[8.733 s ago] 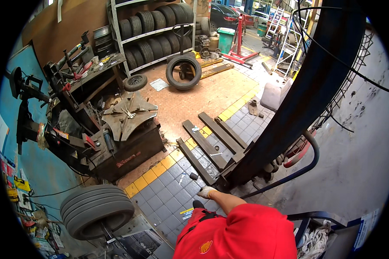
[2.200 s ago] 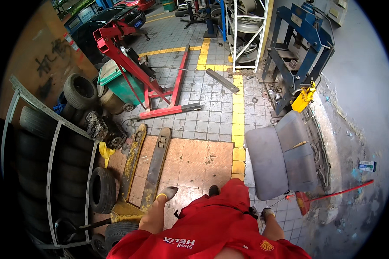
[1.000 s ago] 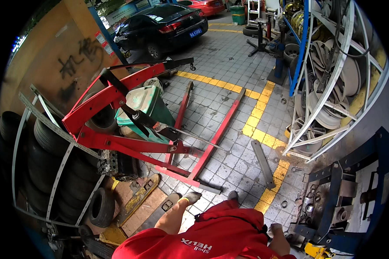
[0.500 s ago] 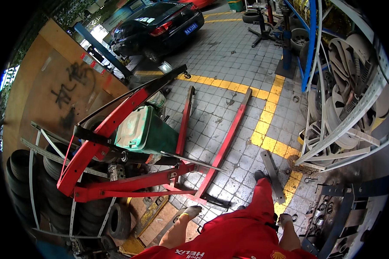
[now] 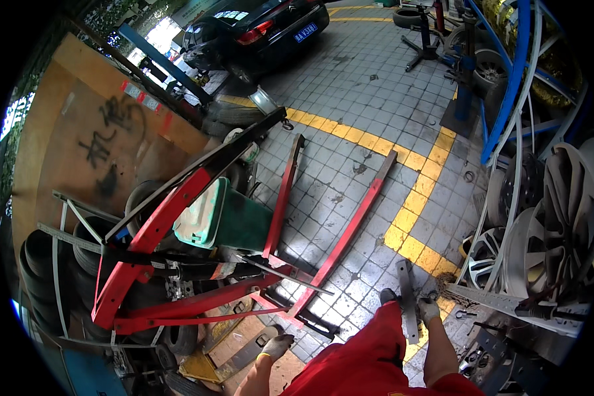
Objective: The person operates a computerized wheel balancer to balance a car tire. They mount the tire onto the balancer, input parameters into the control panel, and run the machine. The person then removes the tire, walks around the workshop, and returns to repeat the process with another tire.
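My left hand point(image 5: 278, 346), in a grey glove, hangs beside a flat board with a dark oval slot point(image 5: 263, 340), its fingers loosely extended and nothing seen in them. Near the right side of a long grey metal bar point(image 5: 407, 297) is my gloved right hand point(image 5: 429, 309). Its fingers look apart, and I cannot tell whether they touch the bar. The bar lies on the tiles by my dark shoe point(image 5: 387, 296). Left of me stands a red engine hoist point(image 5: 198, 303) with its boom raised and two legs point(image 5: 350, 231) along the floor.
A green bin point(image 5: 241, 218) stands behind the hoist, and stacked tyres point(image 5: 39, 277) fill a rack at left. On the right, a metal shelf point(image 5: 495, 300) holds wheel rims point(image 5: 564, 211). A dark car point(image 5: 257, 39) is parked ahead. A chain point(image 5: 452, 287) lies by the yellow floor line point(image 5: 412, 211).
My right hand has moved forward to beside the metal bar. My left hand has shifted slightly left and lower in view. The view has turned a little; the hoist stands as before.
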`<state>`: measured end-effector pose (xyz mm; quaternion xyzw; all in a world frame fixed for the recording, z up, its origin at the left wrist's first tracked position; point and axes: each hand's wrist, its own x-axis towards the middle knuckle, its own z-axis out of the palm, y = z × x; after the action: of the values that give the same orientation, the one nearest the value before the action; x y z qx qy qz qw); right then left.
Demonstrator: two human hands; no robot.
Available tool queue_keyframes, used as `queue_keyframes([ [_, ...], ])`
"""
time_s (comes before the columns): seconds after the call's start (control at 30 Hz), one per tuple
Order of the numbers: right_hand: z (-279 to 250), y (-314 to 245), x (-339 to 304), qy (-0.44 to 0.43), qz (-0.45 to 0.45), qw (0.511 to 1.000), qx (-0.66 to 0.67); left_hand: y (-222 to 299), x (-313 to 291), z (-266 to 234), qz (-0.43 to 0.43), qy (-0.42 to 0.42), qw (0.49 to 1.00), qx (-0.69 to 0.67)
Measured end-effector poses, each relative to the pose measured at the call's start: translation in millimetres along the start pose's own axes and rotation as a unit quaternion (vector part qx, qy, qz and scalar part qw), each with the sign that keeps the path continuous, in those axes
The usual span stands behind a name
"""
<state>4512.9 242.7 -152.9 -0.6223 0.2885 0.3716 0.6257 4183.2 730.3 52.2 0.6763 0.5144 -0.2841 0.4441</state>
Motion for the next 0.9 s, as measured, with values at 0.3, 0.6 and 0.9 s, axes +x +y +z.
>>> queue_keyframes([
  [0.3,-30,46,14,-0.029,0.167,0.944,-0.282,-3,-43,25,0.0,0.005,1.0,-0.019],
  [0.6,55,-29,14,-0.084,0.006,0.793,-0.604,-121,-133,113,-0.048,0.149,0.972,-0.178],
  [0.9,245,67,-1,-0.245,-0.021,0.753,-0.61,-345,-264,308,-0.222,0.227,0.888,-0.333],
])
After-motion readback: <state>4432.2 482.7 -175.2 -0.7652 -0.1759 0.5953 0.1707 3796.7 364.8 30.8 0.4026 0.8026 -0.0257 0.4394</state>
